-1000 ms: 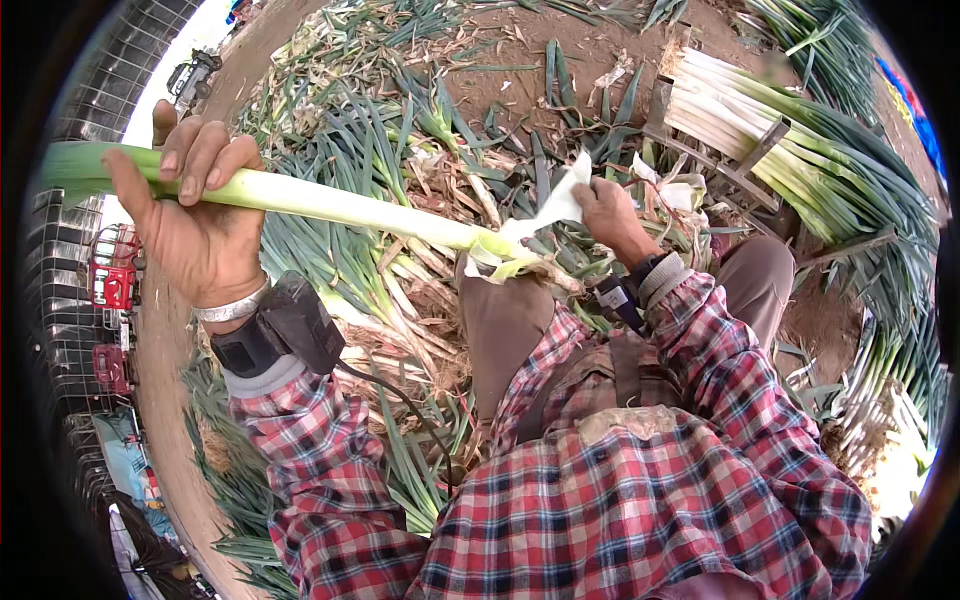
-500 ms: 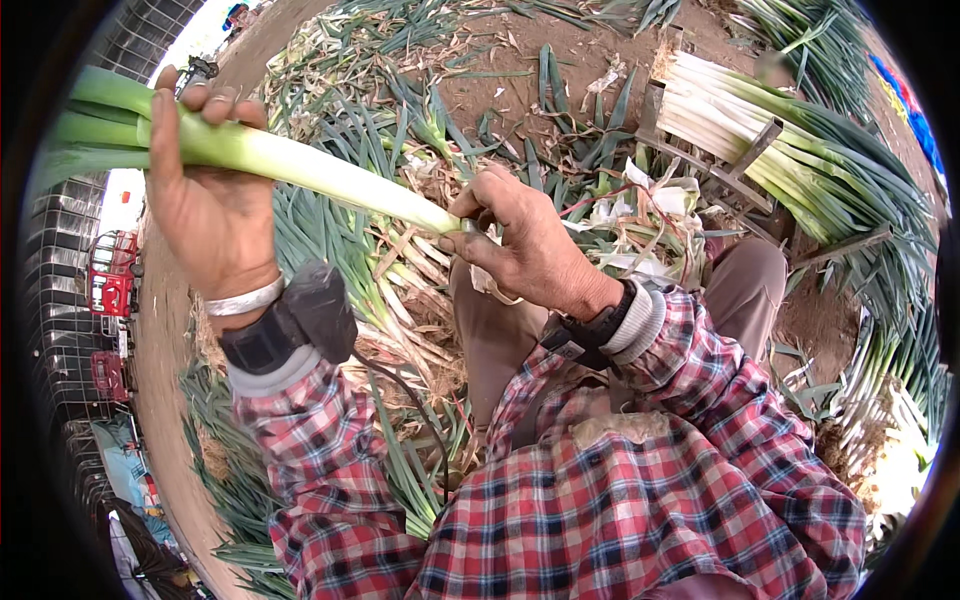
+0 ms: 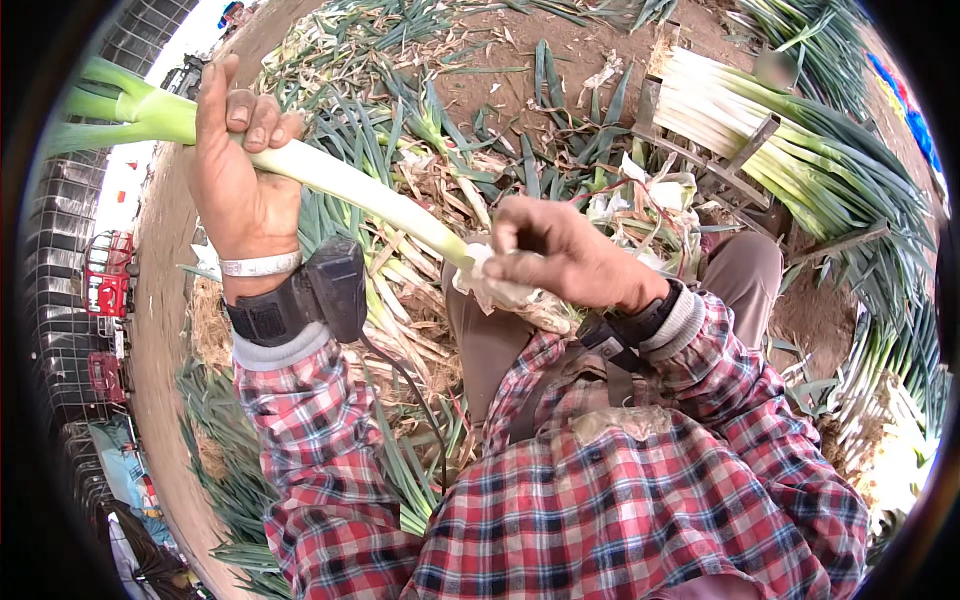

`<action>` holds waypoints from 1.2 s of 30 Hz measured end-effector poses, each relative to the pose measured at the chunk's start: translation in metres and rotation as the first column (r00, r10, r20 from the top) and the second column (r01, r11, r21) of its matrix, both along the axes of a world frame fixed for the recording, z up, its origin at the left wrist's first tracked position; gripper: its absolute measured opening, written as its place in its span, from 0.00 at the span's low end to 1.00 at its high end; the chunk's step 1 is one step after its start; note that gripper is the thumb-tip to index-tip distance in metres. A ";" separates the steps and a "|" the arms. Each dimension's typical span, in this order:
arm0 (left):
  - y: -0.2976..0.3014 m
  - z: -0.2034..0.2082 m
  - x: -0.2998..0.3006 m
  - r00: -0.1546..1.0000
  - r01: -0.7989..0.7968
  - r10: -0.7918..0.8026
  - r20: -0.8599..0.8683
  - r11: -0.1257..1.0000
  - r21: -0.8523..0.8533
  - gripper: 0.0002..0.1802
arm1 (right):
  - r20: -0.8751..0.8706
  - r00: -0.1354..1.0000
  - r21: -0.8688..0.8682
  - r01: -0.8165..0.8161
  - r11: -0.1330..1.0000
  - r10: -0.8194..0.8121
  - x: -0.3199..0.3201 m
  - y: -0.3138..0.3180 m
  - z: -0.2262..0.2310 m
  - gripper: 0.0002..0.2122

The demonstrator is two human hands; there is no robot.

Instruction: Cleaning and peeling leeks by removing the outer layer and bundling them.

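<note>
no txt legible, no nos., no signs

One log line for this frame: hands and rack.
left hand: gripping leek | right hand: at its torn skin | rack: holding stacked leeks

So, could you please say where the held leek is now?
In the head view, the leek slants across the upper left, gripped by the left hand, its white end near the right hand and left knee.
</note>
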State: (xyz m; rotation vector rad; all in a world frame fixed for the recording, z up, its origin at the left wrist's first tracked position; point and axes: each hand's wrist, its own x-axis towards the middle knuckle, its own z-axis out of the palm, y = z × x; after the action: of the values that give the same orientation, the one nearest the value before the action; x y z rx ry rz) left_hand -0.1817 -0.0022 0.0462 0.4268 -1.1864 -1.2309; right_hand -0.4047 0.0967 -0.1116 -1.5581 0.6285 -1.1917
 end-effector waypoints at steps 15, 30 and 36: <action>0.017 -0.011 -0.029 0.998 -0.056 0.055 0.017 0.994 0.088 0.14 | -0.091 0.906 -0.477 0.326 0.816 -0.414 0.034 -0.027 0.020 0.12; 0.012 -0.013 -0.021 0.998 -0.054 0.049 0.045 0.991 0.123 0.14 | -0.185 0.950 -0.487 0.134 0.863 -0.252 0.026 -0.033 0.029 0.08; -0.008 -0.012 0.012 0.998 -0.056 0.056 0.003 0.992 0.111 0.11 | 0.317 0.931 0.152 -0.238 0.959 0.181 -0.002 0.005 0.000 0.09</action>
State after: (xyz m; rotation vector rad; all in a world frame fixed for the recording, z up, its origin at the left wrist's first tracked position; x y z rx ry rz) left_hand -0.1701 -0.0105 0.0347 0.5393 -1.1022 -1.2523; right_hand -0.4065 0.1020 -0.1119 -1.2195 0.3511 -1.1410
